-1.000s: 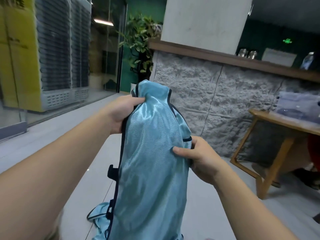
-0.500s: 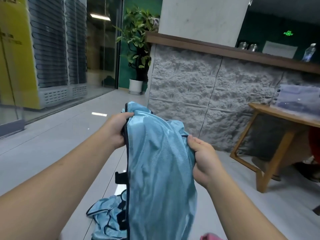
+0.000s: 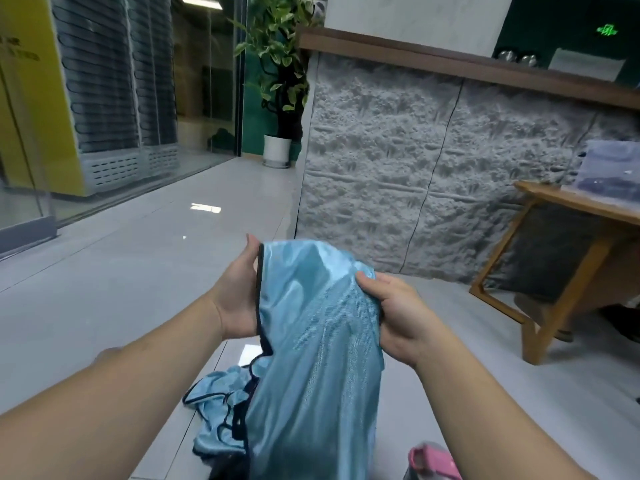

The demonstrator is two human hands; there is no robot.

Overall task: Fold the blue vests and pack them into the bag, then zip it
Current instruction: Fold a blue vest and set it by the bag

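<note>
Between the two hands hangs a shiny blue vest [image 3: 311,358], top bunched, draping to the floor. Below the grip, another crumpled vest [image 3: 218,400] lies on the tiles. Left hand [image 3: 239,299] grips its dark-trimmed edge; right hand [image 3: 401,317] pinches the opposite side.

Vest [image 3: 311,341] between left hand [image 3: 239,299] and right hand [image 3: 398,320]; second vest [image 3: 221,403] on floor [image 3: 104,289] below.

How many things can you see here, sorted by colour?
Blue: 2, the shiny blue mesh vest held up in both hands and the crumpled blue vest on the floor
Pink: 1, a pink object at the bottom edge
Total: 3
</note>
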